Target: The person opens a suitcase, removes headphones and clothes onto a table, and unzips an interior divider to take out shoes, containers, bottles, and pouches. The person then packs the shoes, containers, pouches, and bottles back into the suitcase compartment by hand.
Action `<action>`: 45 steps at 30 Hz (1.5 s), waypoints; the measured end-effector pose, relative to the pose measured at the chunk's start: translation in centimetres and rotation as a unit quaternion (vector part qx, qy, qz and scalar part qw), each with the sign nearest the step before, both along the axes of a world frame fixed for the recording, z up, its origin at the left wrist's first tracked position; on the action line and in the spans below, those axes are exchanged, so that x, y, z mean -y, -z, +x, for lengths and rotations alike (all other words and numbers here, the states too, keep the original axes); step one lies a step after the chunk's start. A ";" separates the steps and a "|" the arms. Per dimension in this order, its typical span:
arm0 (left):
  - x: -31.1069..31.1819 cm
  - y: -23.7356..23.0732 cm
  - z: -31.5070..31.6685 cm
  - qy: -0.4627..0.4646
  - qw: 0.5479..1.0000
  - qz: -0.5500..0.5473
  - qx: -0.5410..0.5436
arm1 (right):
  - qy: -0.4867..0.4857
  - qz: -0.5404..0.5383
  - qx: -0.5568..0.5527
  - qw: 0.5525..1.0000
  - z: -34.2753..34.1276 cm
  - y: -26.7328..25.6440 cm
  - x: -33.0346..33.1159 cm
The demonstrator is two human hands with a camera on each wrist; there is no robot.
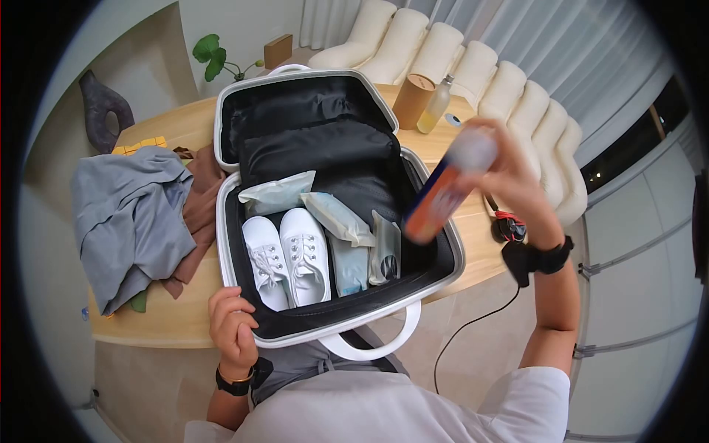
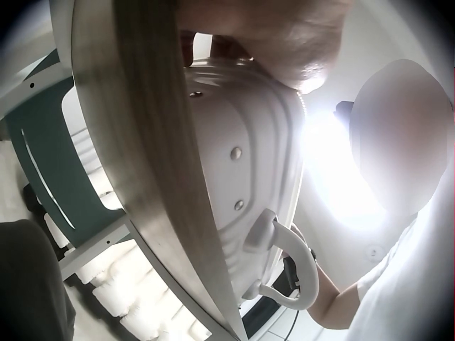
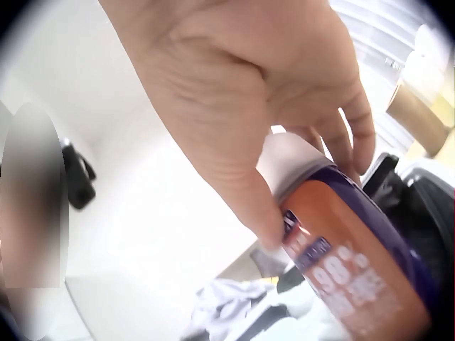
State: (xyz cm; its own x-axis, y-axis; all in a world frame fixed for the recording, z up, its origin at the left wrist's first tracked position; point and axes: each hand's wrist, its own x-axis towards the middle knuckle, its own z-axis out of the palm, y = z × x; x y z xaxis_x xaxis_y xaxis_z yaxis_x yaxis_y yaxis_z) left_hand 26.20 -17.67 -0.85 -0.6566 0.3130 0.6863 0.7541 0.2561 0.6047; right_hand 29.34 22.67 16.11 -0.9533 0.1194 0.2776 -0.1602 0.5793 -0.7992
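Note:
An open white suitcase (image 1: 456, 255) with black lining holds a pair of white shoes (image 1: 304, 247) and several pale wrapped packets (image 1: 336, 218). Above its right side, the right hand (image 1: 506, 166) grips an orange and purple spray can (image 1: 439, 199) by its white-capped end, can tilted down to the left. The right wrist view shows thumb and fingers around the cap of the can (image 3: 348, 263). At the suitcase's near left corner, the left hand (image 1: 235, 328) rests with bent fingers on the rim. The left wrist view shows that hand (image 2: 277, 35) at the white shell (image 2: 242, 135).
Grey and brown clothes (image 1: 136, 221) lie left of the suitcase on the wooden table (image 1: 159, 325). A brown cylinder (image 1: 413, 102) and a glass bottle (image 1: 434, 107) stand behind it. A black and red item (image 1: 508, 227) with a cable is at the right edge. A cream sofa (image 1: 509, 88) stands beyond.

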 end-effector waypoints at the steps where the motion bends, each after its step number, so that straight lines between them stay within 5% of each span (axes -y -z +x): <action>1: 0.0 -0.2 0.2 0.002 1.000 -0.007 0.016 | 0.064 -0.022 -0.012 0.998 -0.5 -0.7 -2.0; 4: 0.0 -0.3 0.0 0.001 1.000 -0.009 0.000 | 0.220 0.014 -0.032 0.975 -3.4 -1.5 -7.1; 8: 0.0 -0.4 -0.1 -0.003 1.000 -0.017 0.009 | 0.232 0.227 -0.075 0.943 -10.2 4.1 -17.5; 12: 0.3 -0.1 0.0 -0.006 1.000 -0.025 0.017 | 0.274 0.235 -0.035 0.932 -15.2 7.1 -21.2; 15: 0.5 0.1 0.1 -0.008 0.999 -0.035 0.021 | 0.271 0.135 0.016 0.953 -17.5 8.4 -22.6; 20: 0.8 0.0 0.2 -0.015 0.998 -0.055 0.028 | 0.260 0.176 -0.016 0.949 -18.6 10.3 -24.3; 25: 1.0 0.1 0.2 -0.014 0.998 -0.058 0.031 | 0.289 0.225 -0.066 0.928 -16.4 8.7 -22.9; 28: 0.8 0.2 -0.1 -0.010 0.999 -0.046 0.010 | 0.242 0.182 -0.129 0.944 -14.5 5.0 -15.3; 32: 0.6 0.1 -0.3 -0.002 0.999 -0.033 -0.005 | -0.067 0.158 0.052 0.984 -12.5 3.3 -2.2; 34: 0.4 -0.2 -0.3 0.004 0.999 -0.030 -0.012 | -0.126 0.252 0.178 0.943 -9.6 3.9 5.6; 36: 0.3 -0.7 -0.2 0.008 0.999 -0.029 -0.012 | -0.192 0.346 0.177 0.901 -8.6 8.5 8.7; 40: 0.6 -3.7 0.1 0.026 0.995 -0.099 0.014 | -0.208 0.327 0.277 0.879 -8.4 8.2 9.4; 42: 1.1 -5.8 -0.5 0.039 0.994 -0.101 0.009 | -0.181 0.138 0.151 0.962 -7.5 6.1 6.6; 45: 0.4 -9.4 -2.1 0.021 0.986 -0.160 -0.032 | -0.034 -0.013 0.077 0.996 -5.5 2.4 2.0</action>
